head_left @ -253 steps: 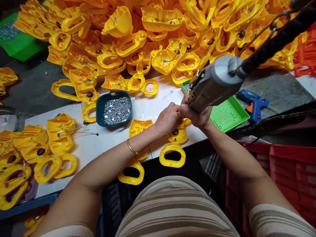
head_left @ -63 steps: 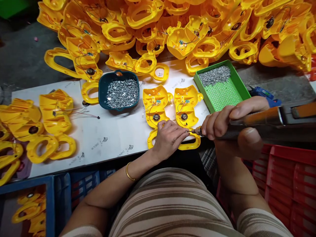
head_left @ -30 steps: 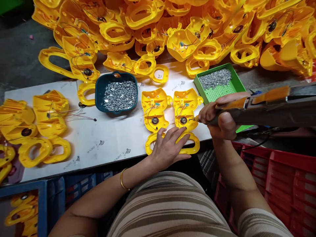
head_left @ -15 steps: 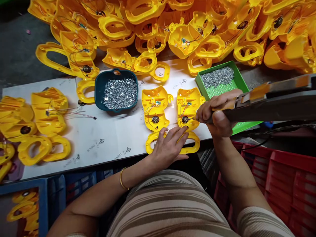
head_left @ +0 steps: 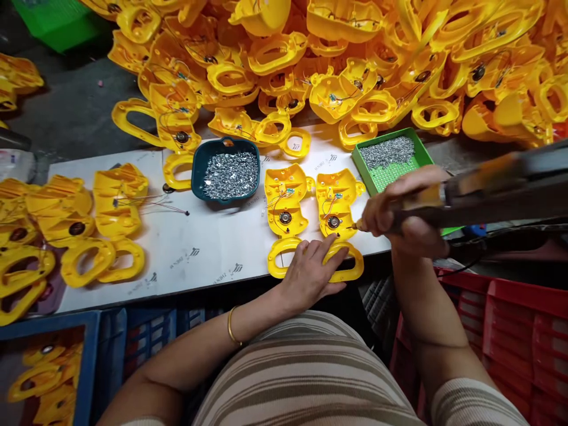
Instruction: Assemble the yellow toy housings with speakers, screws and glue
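Observation:
Two yellow plastic housing halves lie side by side on the white board: a right shell [head_left: 344, 195] and a left shell [head_left: 277, 192]. Each has a round black speaker, thin wires and a small green circuit board inside. Across the loop handles at their near ends lies my left hand [head_left: 308, 272], fingers stretched out, pressing on the right handle. My right hand [head_left: 403, 204] is wrapped round an electric screwdriver [head_left: 497, 186], blurred at its rear. The bit points left at the rim of the right speaker; whether it touches a screw is unclear.
A dark teal bowl [head_left: 199, 177] of small screws stands left of the shells, a green tray [head_left: 419, 168] of screws behind my right hand. Yellow housings [head_left: 231, 80] are heaped at the back, others [head_left: 118, 201] lie left. Blue [head_left: 95, 355] and red crates [head_left: 501, 331] flank me.
The view has shifted, so the board and shells appear slightly lower. The screwdriver's tip has drawn back a little to the right from the right speaker. My left hand stays on the handles.

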`<move>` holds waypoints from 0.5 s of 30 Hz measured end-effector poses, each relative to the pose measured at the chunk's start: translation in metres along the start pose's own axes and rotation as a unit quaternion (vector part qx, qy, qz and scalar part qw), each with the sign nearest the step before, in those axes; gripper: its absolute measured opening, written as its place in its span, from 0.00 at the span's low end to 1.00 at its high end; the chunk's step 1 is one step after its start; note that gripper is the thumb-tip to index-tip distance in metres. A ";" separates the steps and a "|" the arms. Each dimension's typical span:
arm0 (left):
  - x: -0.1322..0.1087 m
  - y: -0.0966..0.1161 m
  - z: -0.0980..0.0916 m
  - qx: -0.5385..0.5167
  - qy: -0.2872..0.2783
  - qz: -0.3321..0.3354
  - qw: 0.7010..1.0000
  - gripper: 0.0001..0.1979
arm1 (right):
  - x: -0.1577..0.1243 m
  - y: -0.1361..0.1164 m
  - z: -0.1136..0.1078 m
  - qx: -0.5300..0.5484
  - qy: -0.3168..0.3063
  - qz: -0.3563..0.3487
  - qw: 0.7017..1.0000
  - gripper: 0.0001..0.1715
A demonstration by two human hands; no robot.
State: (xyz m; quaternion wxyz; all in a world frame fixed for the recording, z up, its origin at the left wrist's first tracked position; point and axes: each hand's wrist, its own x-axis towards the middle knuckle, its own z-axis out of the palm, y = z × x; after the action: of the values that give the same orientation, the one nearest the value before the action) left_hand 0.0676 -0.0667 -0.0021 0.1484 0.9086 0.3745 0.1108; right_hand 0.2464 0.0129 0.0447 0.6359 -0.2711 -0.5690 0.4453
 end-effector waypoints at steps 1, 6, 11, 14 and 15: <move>-0.001 -0.003 -0.005 0.003 0.018 0.000 1.000 0.29 | 0.001 -0.008 0.002 0.030 -0.016 -0.035 0.999 0.13; 0.007 -0.086 -0.058 0.077 0.224 -0.121 0.964 0.14 | -0.005 -0.027 0.003 0.070 0.012 -0.072 0.995 0.10; 0.027 -0.197 -0.095 0.133 0.067 -0.227 0.962 0.16 | -0.015 -0.021 0.001 0.047 0.039 -0.058 0.996 0.11; 0.032 -0.218 -0.093 0.079 -0.005 -0.271 0.959 0.16 | -0.017 -0.016 0.005 0.032 0.044 -0.052 0.997 0.11; 0.032 -0.218 -0.091 0.056 0.003 -0.284 0.957 0.14 | -0.017 -0.015 0.006 0.029 0.044 -0.049 0.997 0.11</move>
State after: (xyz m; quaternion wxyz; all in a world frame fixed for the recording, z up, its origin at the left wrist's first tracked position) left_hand -0.0802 0.1203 0.0088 0.1214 0.7714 0.6230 0.0457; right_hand 0.2456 -0.0095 0.0506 0.6892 -0.2434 -0.5398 0.4175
